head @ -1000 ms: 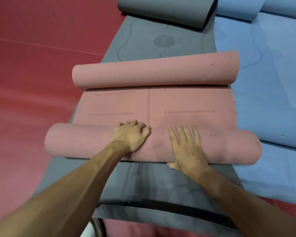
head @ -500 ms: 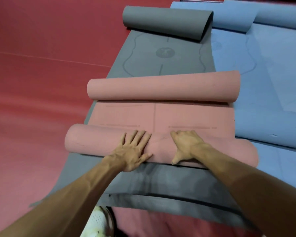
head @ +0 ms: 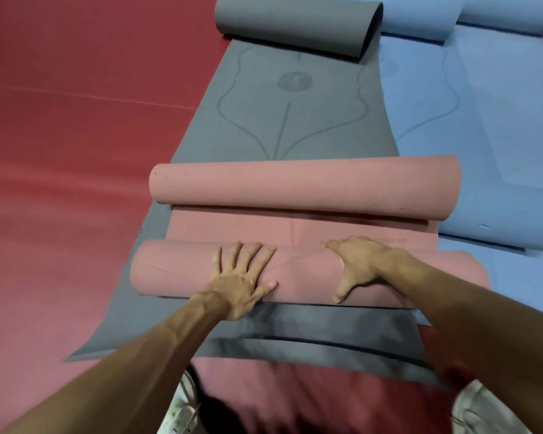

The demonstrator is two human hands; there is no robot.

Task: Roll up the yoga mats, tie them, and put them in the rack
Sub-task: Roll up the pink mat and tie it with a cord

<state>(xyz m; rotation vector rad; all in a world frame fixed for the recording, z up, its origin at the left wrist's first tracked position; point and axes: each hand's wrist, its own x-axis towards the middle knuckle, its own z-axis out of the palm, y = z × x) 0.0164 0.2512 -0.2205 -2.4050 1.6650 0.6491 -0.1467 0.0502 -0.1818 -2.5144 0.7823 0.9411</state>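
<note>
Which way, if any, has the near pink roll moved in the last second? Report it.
Yes. The near pink roll has rolled forward, away from the person, toward the far pink curl; the flat pink strip between them has narrowed.

The near roll (head: pixel 176 270) carries the left hand (head: pixel 242 277) flat at its middle and the right hand (head: pixel 361 264) curled over it further right. Behind the near roll lies the flat strip (head: pixel 295 227), then the far roll (head: pixel 304 189). Under it lies a second mat (head: pixel 264 126), and right of it a third mat (head: pixel 483 120).

Red floor (head: pixel 60 151), grey mat (head: pixel 326 136) flat on it, blue mat (head: pixel 499 120) alongside
</note>
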